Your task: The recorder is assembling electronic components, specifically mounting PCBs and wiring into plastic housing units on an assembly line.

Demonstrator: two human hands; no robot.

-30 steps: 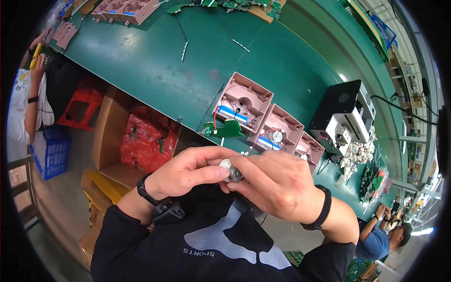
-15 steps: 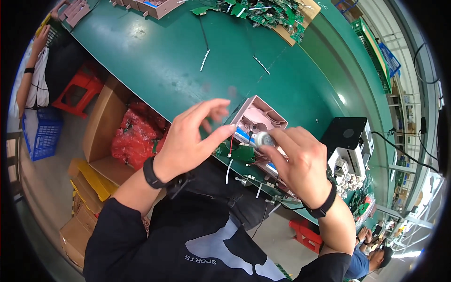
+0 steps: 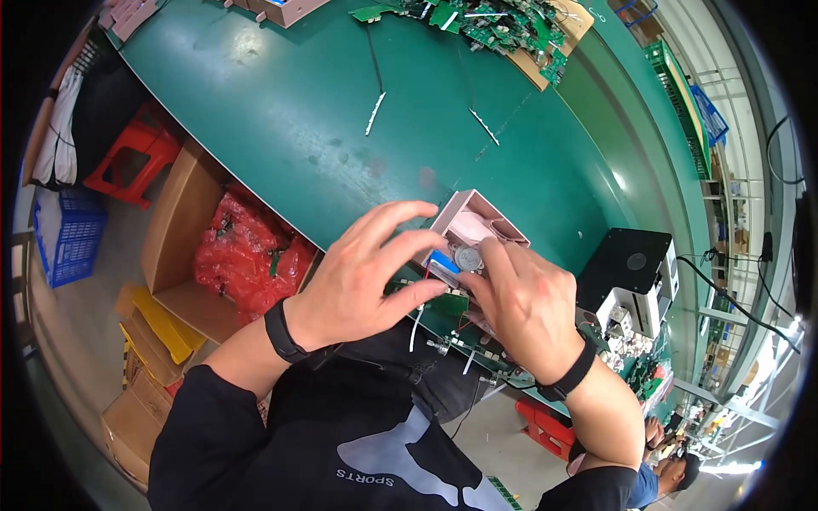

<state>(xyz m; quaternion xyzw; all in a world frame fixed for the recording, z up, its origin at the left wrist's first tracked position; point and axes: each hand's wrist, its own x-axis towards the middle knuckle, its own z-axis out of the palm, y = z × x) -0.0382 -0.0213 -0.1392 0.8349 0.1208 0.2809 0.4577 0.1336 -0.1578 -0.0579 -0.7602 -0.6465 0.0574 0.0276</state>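
In front of me a pink plastic housing (image 3: pixel 504 220) lies at the near edge of the green table, its hollow side up. A blue battery (image 3: pixel 443 261) sits inside it, with a red wire beside it. My right hand (image 3: pixel 530 298) pinches a round grey disc part (image 3: pixel 468 258) between thumb and fingers, down inside the housing next to the battery. At the housing's left side is my left hand (image 3: pixel 362 272), its fingers spread and its index finger and thumb apart near the battery. Whether those fingertips touch the housing I cannot tell.
Green circuit boards (image 3: pixel 511 34) are heaped at the far side; two thin strips lie nearer. A black-topped white device (image 3: pixel 626 264) stands at right. At left are a carton (image 3: pixel 175 247) with red plastic bags and a red stool (image 3: pixel 136 157). Another person sits at lower right.
My right hand has lowered the round grey disc part into the housing. My left hand has come down and right, closer to the battery. The person at far left is out of view.
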